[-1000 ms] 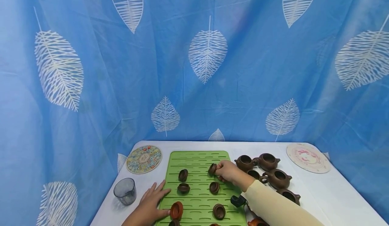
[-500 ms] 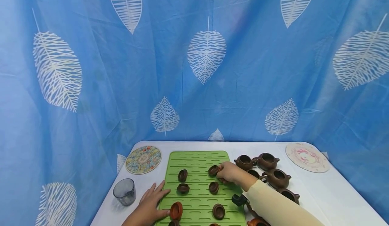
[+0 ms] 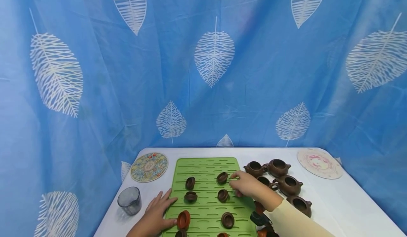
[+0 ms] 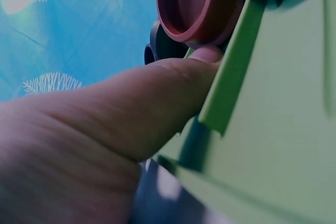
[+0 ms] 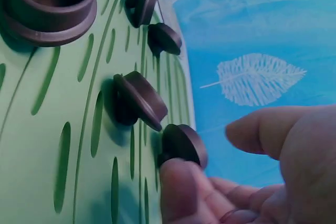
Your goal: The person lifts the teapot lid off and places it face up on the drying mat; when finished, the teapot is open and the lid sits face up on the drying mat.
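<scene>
My left hand (image 3: 155, 211) lies spread at the left edge of the green mat (image 3: 206, 165), its thumb just below an orange-red teapot lid (image 3: 183, 220). In the left wrist view that lid (image 4: 184, 9) overlaps the thumb tip at the mat's edge. Over the mat's right side, my right hand (image 3: 247, 186) is beside a dark brown teapot lid (image 3: 222, 177), holding nothing. A gap shows between thumb and fingers in the right wrist view, with the lid (image 5: 185, 145) just past the fingertips. Other brown lids, such as one lid (image 3: 223, 195) nearer me, rest tilted on their knobs.
Several lidless brown teapots (image 3: 290, 185) stand right of the mat, partly behind the right arm. A grey glass cup (image 3: 129, 201) is left of the left hand. Two round patterned mats, one floral (image 3: 149, 167) and one pink-white (image 3: 319, 163), lie near the back corners.
The right hand was pinching the far-right brown lid; it has let go and drawn slightly right. That lid now rests tilted on the mat. The left hand has stayed in place.
</scene>
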Demonstrator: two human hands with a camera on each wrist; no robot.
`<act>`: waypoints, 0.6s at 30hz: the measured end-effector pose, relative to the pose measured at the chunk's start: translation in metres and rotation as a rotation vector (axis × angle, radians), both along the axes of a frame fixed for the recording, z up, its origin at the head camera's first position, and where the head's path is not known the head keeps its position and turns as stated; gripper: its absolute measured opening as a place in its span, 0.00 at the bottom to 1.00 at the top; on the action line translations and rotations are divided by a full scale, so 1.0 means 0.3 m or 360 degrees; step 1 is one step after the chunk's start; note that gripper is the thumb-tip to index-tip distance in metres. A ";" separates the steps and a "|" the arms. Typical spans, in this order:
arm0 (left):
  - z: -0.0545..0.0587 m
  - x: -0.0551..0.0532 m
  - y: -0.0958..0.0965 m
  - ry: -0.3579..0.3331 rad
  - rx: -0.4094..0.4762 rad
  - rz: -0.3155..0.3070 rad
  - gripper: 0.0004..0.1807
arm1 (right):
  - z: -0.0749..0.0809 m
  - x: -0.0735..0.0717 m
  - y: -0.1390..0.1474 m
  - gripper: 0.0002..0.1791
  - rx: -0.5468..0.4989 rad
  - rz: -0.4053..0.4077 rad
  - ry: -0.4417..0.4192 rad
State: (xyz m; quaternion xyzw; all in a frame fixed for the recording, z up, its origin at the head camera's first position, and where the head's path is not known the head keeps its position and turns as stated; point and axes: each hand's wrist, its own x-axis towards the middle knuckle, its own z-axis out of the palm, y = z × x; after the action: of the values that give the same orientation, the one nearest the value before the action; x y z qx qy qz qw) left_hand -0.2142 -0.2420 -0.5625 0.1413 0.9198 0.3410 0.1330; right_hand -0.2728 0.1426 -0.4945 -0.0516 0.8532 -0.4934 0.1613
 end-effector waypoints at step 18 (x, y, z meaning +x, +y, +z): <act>0.146 0.007 -0.002 -0.0027 -0.0043 0.0208 0.32 | 0.103 0.063 0.137 0.17 0.0136 -0.0168 0.0466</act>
State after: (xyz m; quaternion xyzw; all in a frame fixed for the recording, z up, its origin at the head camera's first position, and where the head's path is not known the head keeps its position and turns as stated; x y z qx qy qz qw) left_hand -0.2120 -0.2427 -0.5187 0.0762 0.9305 0.3376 0.1202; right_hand -0.2540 0.1836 -0.4636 -0.0712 0.8893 -0.4515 0.0112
